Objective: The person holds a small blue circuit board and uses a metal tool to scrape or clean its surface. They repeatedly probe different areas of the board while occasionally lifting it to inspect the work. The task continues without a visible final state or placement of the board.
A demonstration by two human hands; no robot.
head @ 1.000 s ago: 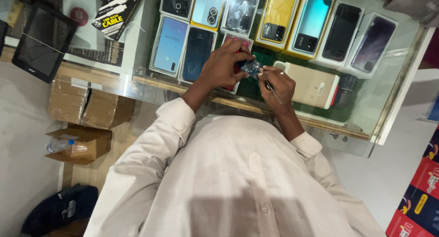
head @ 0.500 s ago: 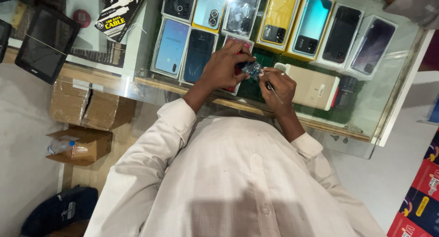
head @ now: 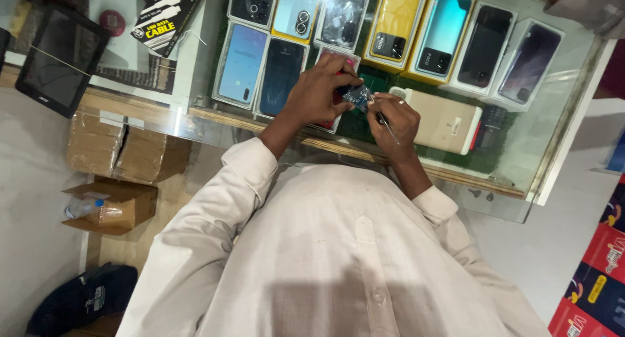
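My left hand (head: 322, 90) grips a small blue-green circuit board (head: 357, 96) above the glass counter (head: 553, 142). My right hand (head: 392, 119) pinches a thin metal tool (head: 385, 122), its tip touching the board's right edge. Both hands are close together over the phone boxes (head: 416, 25) displayed under the glass. A reddish object (head: 338, 93) lies partly hidden beneath my left hand.
A dark tablet (head: 58, 60) and a cable package (head: 166, 15) lie at the counter's left. Cardboard boxes (head: 124, 155) and a dark bag (head: 84, 298) sit on the floor at left. Another person's sleeve (head: 589, 5) shows at the top right. Red boxes (head: 596, 278) stand at lower right.
My hands have shifted slightly over the counter; both keep the same hold on the board and the tool.
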